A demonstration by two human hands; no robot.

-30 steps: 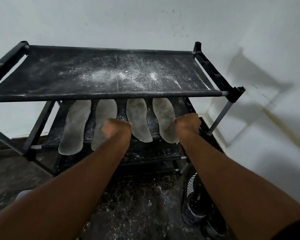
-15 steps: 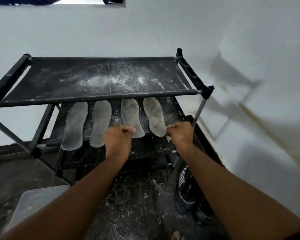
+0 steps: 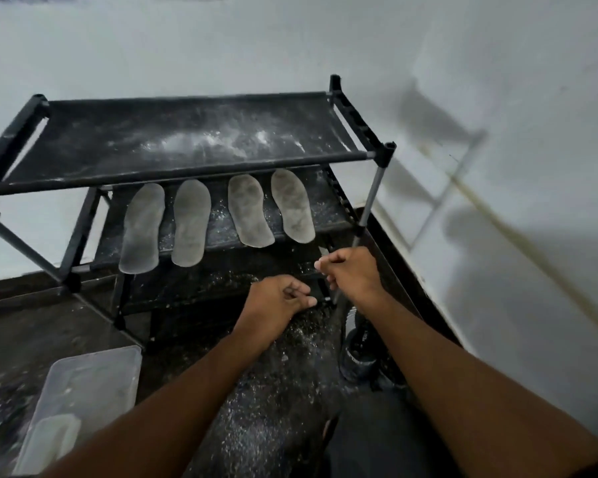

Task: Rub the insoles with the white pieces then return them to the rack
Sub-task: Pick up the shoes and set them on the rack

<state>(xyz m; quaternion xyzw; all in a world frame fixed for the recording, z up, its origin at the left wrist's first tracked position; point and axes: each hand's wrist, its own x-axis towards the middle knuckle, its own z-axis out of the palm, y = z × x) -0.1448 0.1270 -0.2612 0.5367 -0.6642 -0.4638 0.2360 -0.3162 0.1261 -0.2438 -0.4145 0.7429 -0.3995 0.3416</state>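
Observation:
Several grey, dusty insoles lie side by side on the middle shelf of the black rack [image 3: 187, 175], heels hanging over its front edge; the leftmost insole [image 3: 142, 229] and the rightmost insole [image 3: 292, 207] frame the row. My left hand [image 3: 277, 301] hovers below and in front of the shelf with its fingers curled. My right hand [image 3: 351, 274] is just right of it, near the rack's front right leg, also curled. Neither hand touches an insole, and I see nothing held in either. No white piece is plainly visible in the hands.
White powder dusts the top shelf and the dark floor [image 3: 273, 391]. A clear plastic container [image 3: 83, 384] with a pale object inside sits at lower left. A black shoe [image 3: 358, 353] stands by the rack's right leg. White walls close in behind and on the right.
Both hands have pulled back and down from the insoles' heels, and the view has backed away from the rack. The insoles stay on the shelf.

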